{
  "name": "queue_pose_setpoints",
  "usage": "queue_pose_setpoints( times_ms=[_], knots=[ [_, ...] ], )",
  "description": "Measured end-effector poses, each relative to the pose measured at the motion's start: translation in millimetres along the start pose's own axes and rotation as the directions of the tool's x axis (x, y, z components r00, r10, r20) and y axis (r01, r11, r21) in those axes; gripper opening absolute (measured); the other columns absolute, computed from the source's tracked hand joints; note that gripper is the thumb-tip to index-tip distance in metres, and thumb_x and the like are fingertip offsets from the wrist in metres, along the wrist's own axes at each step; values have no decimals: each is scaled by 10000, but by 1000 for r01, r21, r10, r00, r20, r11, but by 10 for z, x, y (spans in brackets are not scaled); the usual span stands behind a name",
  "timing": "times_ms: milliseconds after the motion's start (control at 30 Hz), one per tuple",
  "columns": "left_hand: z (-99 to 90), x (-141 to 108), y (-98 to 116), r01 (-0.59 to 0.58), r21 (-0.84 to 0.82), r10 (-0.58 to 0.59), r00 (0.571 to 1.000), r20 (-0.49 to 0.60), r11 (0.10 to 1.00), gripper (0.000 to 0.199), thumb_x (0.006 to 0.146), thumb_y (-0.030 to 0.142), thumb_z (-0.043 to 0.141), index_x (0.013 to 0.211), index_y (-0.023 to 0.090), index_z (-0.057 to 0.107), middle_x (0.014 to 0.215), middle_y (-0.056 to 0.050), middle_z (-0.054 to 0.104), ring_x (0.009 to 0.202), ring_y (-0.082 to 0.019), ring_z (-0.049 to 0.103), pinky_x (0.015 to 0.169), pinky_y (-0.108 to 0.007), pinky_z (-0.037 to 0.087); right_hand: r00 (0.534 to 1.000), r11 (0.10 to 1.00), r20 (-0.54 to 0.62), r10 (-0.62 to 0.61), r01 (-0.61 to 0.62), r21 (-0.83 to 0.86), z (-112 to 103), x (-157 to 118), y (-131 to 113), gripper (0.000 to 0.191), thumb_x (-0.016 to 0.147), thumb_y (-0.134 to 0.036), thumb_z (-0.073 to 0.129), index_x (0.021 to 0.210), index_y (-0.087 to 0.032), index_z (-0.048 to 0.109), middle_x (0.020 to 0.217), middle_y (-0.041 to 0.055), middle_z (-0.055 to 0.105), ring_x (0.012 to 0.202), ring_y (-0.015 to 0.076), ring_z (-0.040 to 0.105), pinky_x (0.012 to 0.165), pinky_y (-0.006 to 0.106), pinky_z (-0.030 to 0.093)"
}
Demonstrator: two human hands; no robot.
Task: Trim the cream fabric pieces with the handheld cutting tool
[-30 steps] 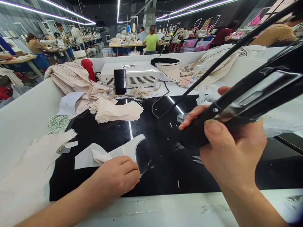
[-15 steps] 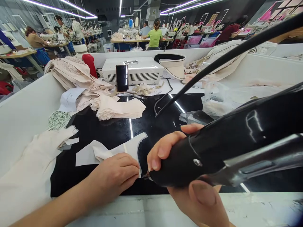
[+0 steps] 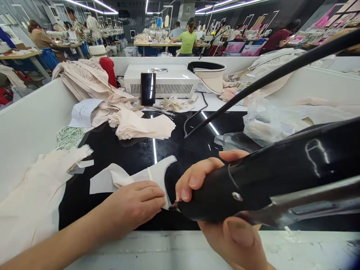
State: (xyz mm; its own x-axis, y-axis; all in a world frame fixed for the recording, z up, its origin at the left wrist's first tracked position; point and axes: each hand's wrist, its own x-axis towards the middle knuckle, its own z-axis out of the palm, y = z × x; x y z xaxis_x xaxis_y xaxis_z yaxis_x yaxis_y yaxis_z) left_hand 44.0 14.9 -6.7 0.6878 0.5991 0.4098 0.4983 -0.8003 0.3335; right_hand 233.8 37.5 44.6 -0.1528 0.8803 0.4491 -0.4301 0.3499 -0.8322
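My right hand (image 3: pixel 233 240) is wrapped round a thick black handheld power tool (image 3: pixel 253 172) with a long metal lever along its side. The tool's small metal tip (image 3: pixel 174 206) meets the lower corner of a pale cut fabric piece (image 3: pixel 160 168) with a curved edge and a narrow strip across it. My left hand (image 3: pixel 140 202) lies on that piece, fingers closed together and pressing it by the corner close to the tip. Whether the fingers pinch the cloth is hard to see. The piece's left end is folded over on the black work surface (image 3: pixel 90 213).
A stack of cream pieces (image 3: pixel 144 125) lies behind, more cream fabric (image 3: pixel 36 195) at left by green cord (image 3: pixel 69 137). A phone (image 3: pixel 148 89) leans on a vented white box (image 3: pixel 174 75). A black cable (image 3: pixel 253 88) crosses at right, over plastic bags (image 3: pixel 264 120). Co-workers sit beyond.
The view has shifted slightly. My left fingers lie a little flatter on the fabric piece. The tool's tip stays at the same corner, still in my right hand.
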Motion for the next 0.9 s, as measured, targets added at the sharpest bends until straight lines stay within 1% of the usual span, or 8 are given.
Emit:
queue_pose_setpoints(
  times_ms=[100,233,300,400,567,767,900],
  knots=[
    [-5,-43,-9,-17,82,15,1000,16,996,204,1090,140,466,1192,125,642,1140,-97,717,1137,-214,677,1023,-348,578,1000,1000,-8,-17,17,6,3,-4,5,465,867,-491,788,1223,-351,525,831,-23,599,605,183,579,509,341,515],
    [-9,-52,3,-31,122,25,999,45,992,207,1085,151,496,1241,138,632,1127,-102,710,1125,-207,689,1004,-346,594,1000,1000,-27,-9,10,13,17,-11,3,488,841,-493,813,1206,-341,526,824,-25,608,589,181,588,512,347,514],
    [-8,-44,3,-41,136,34,998,55,990,197,1076,152,517,1231,134,637,1114,-102,706,1118,-214,694,993,-348,600,999,1000,-31,-12,12,20,22,-9,-2,484,836,-477,815,1199,-334,527,823,-23,612,586,182,593,511,348,515],
    [-9,-36,4,-52,171,46,998,39,984,180,1078,162,514,1190,118,648,1096,-104,706,1098,-218,696,994,-350,598,999,999,-33,-18,19,30,22,-3,-10,488,832,-473,818,1197,-334,526,819,-26,617,581,178,597,512,343,516],
    [-23,-30,19,-88,252,81,996,38,964,181,1076,153,508,1175,97,648,1037,-101,705,1030,-205,710,979,-343,600,999,1000,-35,7,-7,9,7,-5,-38,481,825,-486,832,1170,-326,537,817,-28,634,596,176,608,531,341,526],
    [-17,-29,22,-82,229,80,997,20,970,184,1073,149,510,1172,82,649,1034,-103,709,1032,-218,713,974,-353,604,1000,1000,-24,-19,19,-9,6,23,-43,476,830,-489,827,1175,-319,547,801,-29,634,581,170,604,517,329,533],
    [-11,-50,15,-95,223,93,995,17,970,183,1075,150,505,1177,97,648,1043,-105,718,1009,-200,718,990,-352,602,999,999,-24,-36,36,-11,16,36,-46,446,843,-474,807,1174,-317,553,789,-23,621,555,172,606,491,323,529]
  ],
)
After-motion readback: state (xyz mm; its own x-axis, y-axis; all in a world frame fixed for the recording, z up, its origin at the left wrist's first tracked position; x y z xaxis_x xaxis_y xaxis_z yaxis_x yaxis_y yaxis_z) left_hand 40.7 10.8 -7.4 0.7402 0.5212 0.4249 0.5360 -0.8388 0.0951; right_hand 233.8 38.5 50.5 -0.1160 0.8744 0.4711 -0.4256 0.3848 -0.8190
